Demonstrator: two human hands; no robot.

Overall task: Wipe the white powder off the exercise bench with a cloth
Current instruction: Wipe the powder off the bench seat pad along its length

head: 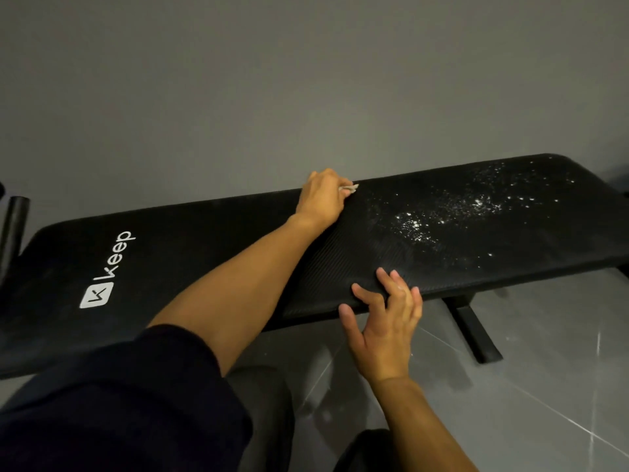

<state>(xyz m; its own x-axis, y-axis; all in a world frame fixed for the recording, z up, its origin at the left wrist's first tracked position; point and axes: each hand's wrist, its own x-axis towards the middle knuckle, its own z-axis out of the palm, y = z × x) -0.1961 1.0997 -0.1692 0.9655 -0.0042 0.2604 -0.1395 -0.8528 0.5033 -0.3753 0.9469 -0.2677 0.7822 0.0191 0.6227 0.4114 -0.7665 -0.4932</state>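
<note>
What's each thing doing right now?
left hand: grips the cloth at the bench's far edge.
cloth: bunched up, mostly hidden in the hand.
right hand: open, fingers resting on the near edge.
white powder: scattered, not yet wiped.
exercise bench: flat, powder on one half.

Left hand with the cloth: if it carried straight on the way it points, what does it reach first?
Likely the white powder on the bench, just beyond the cloth that the left hand grips.
</note>
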